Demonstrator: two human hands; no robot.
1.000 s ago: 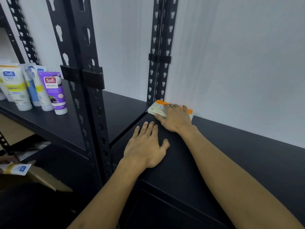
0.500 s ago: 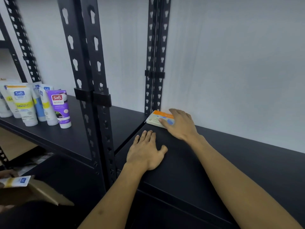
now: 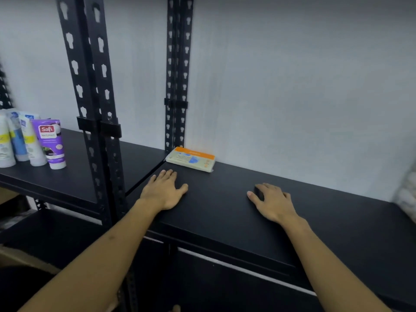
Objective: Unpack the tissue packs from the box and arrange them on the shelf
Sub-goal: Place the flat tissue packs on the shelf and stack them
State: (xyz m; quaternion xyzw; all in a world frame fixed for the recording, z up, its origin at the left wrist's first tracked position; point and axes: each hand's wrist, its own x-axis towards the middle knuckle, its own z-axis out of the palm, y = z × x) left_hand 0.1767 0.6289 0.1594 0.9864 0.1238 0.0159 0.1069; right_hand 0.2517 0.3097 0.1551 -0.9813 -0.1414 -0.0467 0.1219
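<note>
Head | hands: left [image 3: 163,191], right [image 3: 273,202] | flat, empty, on shelf [image 3: 225,212]

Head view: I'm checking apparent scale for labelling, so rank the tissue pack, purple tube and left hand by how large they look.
1. left hand
2. tissue pack and purple tube: look alike, unranked.

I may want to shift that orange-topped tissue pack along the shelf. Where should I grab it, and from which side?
Pinch the tissue pack across its short ends, coming from above and in front. It lies flat in the back corner of the shelf, apparently against the wall, the upright post near its left end, so the rear looks blocked. The right hand probably has the clearer approach.
</note>
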